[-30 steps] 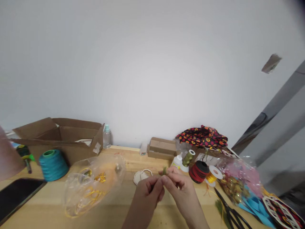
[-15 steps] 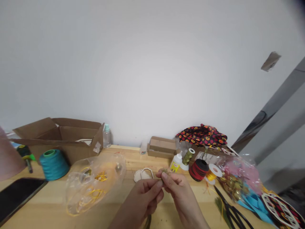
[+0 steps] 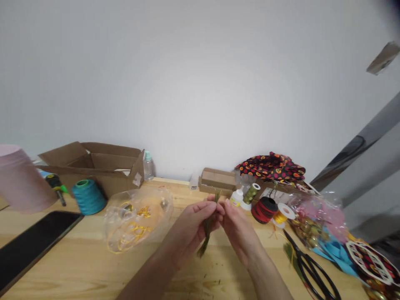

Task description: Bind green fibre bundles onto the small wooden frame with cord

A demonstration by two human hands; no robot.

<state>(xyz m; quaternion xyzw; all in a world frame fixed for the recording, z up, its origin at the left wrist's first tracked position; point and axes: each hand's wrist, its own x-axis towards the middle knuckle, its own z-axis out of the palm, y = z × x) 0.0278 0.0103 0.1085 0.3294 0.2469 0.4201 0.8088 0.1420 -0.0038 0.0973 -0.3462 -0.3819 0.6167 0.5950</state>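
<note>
A slim bundle of olive-green threads [image 3: 205, 238], like a tassel, stands tilted between my hands over the middle of the wooden table. My left hand [image 3: 196, 220] is closed around its upper part, thumb on top, and the loose strands hang below the palm. Frayed ends poke up above the fingertips. From the other side my right hand [image 3: 236, 223] pinches at the bundle's upper part; its fingertips meet those of my left hand, so the exact grip is partly hidden. Small dark bits lie on the table below.
Black scissors [image 3: 311, 266] lie at the right beside another green tassel [image 3: 289, 252]. Behind stand a glue bottle [image 3: 236, 197], a green thread spool [image 3: 251, 193] and a red-black cord spool [image 3: 265, 209]. At left are a plastic bag [image 3: 139, 221], a teal thread cone [image 3: 89, 197], a phone [image 3: 37, 246] and an open carton [image 3: 103, 175].
My hands have risen slightly in view, and the green bundle now shows its length, hanging down from my left hand. The view has shifted, moving the table items right and up.
</note>
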